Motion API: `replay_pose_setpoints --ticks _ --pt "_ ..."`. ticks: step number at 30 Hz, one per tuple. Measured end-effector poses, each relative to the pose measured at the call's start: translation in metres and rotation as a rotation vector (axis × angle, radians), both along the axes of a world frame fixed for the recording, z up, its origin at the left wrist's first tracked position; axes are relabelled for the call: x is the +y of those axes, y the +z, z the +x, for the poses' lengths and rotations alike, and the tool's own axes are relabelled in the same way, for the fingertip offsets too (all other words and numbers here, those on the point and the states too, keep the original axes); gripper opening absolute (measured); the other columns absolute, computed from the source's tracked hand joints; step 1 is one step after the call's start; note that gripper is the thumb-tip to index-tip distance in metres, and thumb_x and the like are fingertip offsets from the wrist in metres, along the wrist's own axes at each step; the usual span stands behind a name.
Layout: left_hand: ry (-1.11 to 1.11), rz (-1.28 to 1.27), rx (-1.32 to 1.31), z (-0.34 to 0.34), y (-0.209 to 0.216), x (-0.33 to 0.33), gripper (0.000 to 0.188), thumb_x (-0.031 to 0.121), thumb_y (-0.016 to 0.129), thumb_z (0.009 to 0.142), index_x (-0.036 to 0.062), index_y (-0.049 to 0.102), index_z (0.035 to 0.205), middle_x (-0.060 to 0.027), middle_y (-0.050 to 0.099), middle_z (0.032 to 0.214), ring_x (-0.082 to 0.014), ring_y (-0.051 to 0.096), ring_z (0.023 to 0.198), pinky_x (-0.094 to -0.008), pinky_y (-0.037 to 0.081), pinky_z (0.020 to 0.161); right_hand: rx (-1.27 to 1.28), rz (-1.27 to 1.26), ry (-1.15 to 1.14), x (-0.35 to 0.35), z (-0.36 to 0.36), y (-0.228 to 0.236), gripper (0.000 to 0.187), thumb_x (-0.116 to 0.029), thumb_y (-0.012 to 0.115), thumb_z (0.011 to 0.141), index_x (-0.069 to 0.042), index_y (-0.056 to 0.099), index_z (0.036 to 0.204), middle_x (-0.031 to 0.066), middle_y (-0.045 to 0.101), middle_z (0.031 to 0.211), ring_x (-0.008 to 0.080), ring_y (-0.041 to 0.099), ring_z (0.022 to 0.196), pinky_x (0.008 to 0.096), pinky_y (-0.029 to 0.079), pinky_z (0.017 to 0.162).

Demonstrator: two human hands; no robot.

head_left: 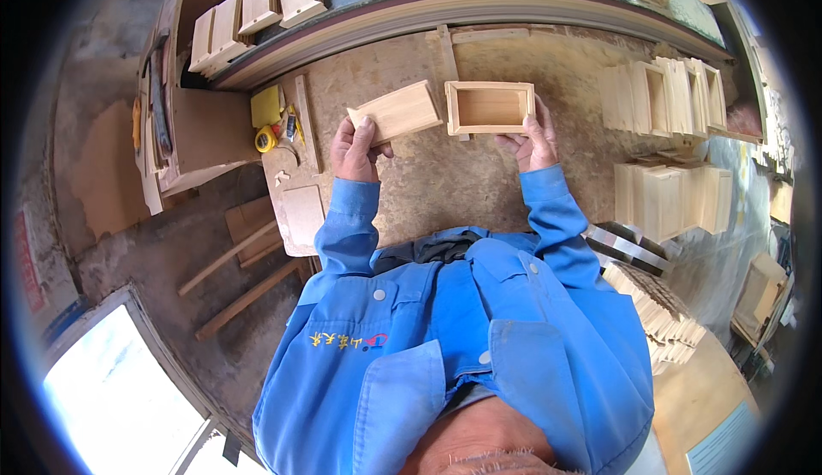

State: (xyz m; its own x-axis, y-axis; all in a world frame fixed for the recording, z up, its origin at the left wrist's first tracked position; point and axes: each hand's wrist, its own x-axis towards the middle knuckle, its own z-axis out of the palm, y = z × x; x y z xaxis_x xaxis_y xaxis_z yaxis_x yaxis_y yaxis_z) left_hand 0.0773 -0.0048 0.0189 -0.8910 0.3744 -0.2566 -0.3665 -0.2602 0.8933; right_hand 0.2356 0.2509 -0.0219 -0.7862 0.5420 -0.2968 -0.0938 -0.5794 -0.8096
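holding, hands apart: left hand (360, 145) pinches a wooden piece (398, 113) by its left end, right hand (534, 139) an open box (491, 112) by its right, over the table (445, 188), toward its far edge. one-ended grips could let either tip.

Blue jacket (317, 398), broad collar (398, 406), pale round snaps (378, 295). Yellow-and-red embroidery (349, 341), left chest. Flap pocket (398, 292). Long blue sleeves (342, 231), banded cuffs (355, 195). Left hand (360, 150), right hand (534, 141) bare.

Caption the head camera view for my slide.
Left hand holding a wooden panel, right hand holding an open wooden box, above a worn worktable.
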Motion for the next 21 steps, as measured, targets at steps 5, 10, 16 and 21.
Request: replay_pose_setpoints --ticks 5,10,16,21 --pt "-0.046 -0.011 -0.045 0.003 0.009 0.009 0.024 0.021 0.060 0.101 -0.0005 0.059 0.113 -0.0076 0.065 0.086 -0.0157 0.060 0.061 -0.0280 0.052 0.054 0.007 -0.046 0.028 -0.006 -0.006 0.005 0.059 -0.034 0.059 0.101 -0.018 0.038 0.153 0.0102 0.058 0.139 0.0282 0.066 0.115 0.0427 0.062 0.084" --pt "-0.108 -0.053 -0.078 -0.004 0.007 0.002 0.024 0.020 0.060 0.101 -0.0006 0.059 0.113 -0.0078 0.065 0.085 -0.0153 0.060 0.060 -0.0276 0.052 0.053 0.016 -0.034 0.069 -0.007 -0.007 0.006 0.060 -0.033 0.061 0.100 -0.017 0.037 0.153 0.0111 0.058 0.139 0.0282 0.067 0.113 0.0417 0.062 0.084" --pt "-0.155 -0.204 -0.038 -0.014 0.009 -0.006 0.031 0.023 0.063 0.100 -0.0043 0.059 0.113 -0.0096 0.065 0.085 -0.0140 0.058 0.054 -0.0261 0.048 0.048 0.001 -0.062 0.038 -0.012 -0.009 0.002 0.063 -0.030 0.063 0.099 -0.016 0.037 0.153 0.0114 0.057 0.140 0.0281 0.067 0.113 0.0416 0.062 0.085" --pt "-0.192 -0.260 -0.016 -0.017 0.018 -0.012 0.032 0.024 0.063 0.100 -0.0056 0.059 0.113 -0.0087 0.064 0.081 -0.0136 0.058 0.053 -0.0263 0.047 0.046 -0.046 -0.085 0.015 -0.020 -0.010 0.001 0.059 -0.031 0.061 0.100 -0.017 0.038 0.153 0.0104 0.057 0.140 0.0280 0.065 0.117 0.0436 0.062 0.087"
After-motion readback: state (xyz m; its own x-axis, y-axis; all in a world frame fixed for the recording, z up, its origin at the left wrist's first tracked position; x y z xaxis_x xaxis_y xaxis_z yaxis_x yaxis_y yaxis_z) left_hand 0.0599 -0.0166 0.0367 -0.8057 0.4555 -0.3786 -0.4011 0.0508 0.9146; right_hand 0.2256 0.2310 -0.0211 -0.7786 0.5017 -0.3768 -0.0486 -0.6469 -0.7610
